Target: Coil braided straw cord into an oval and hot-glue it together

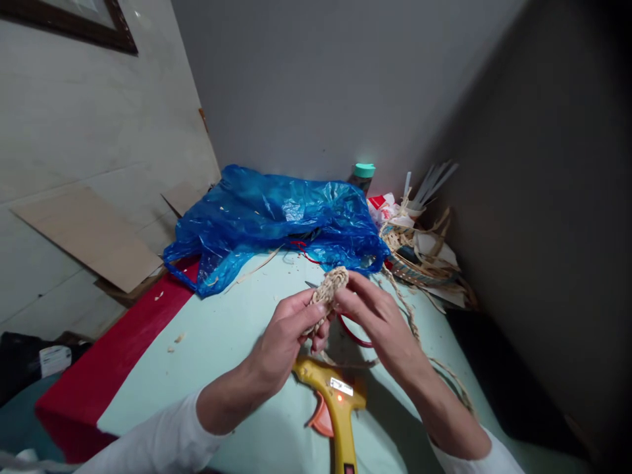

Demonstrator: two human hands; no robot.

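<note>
Between my two hands, above the table, is a small coiled piece of braided straw cord (pixel 330 289). My left hand (pixel 286 329) pinches its lower left side, thumb on top. The fingers of my right hand (pixel 375 316) are closed on its right edge. From the coil a loose braid (pixel 409 316) trails past my right hand over the table. Below my hands lies a yellow hot glue gun (pixel 336 395) with an orange trigger and a lit red light. Red-handled scissors (pixel 355 332) are partly hidden behind my hands.
A crumpled blue plastic bag (pixel 276 210) covers the back of the pale green tabletop (pixel 197 368). Back right stand a woven basket (pixel 415 263) of straw scraps, a bundle of white glue sticks (pixel 432 184) and a jar with a green lid (pixel 364 171). Cardboard (pixel 93 237) leans at left.
</note>
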